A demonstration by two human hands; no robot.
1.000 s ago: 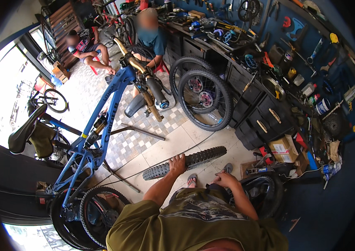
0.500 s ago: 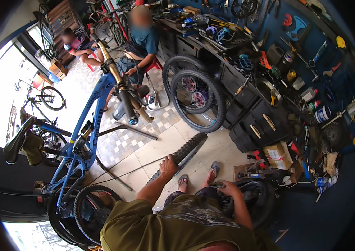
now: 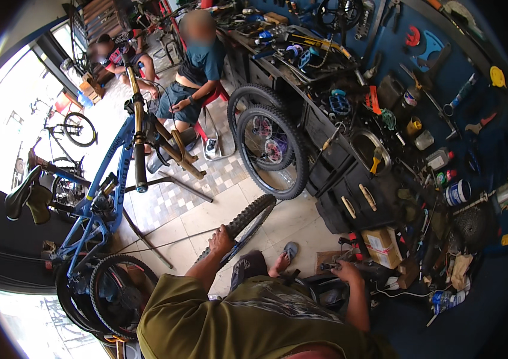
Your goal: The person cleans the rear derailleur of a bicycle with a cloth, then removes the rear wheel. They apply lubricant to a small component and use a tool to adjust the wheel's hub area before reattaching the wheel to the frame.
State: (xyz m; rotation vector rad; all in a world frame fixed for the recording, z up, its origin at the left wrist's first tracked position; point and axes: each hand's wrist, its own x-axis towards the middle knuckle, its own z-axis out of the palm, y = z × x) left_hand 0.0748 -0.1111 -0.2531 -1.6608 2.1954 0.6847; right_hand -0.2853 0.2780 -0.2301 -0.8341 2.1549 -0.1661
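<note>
Left hand (image 3: 222,240) is grasping the knobby tyre of a bicycle wheel (image 3: 249,219), fingers wrapping over the tread. Wheel is standing on edge over the tiled floor (image 3: 173,236), in front of the person and slightly to their left, well apart from the pair of wheels (image 3: 273,152) resting by the bench.

Change from one second ago: the wheel is now turning a narrower tread to view and showing its rim, where earlier the broad tread was facing up. Right hand (image 3: 348,273) has been moving away from the shorts (image 3: 249,273) and is now reaching over the small tools at the right. Its grip: cannot tell whether the fingers are closing on one of these or only touching. Only one sandal (image 3: 290,250) is showing now; earlier, two were. The seated person in teal (image 3: 201,63) is now sitting more upright.

Containers: a shallow box (image 3: 324,256) on the floor is sitting under dark tools near the right hand. Beside it a taped cardboard box (image 3: 381,246) is standing, contents hidden. On the bench an oval metal tray (image 3: 360,142) is holding a yellow-handled brush (image 3: 376,161). A white-and-blue tub (image 3: 458,192) is standing farther right, contents not visible.
</note>
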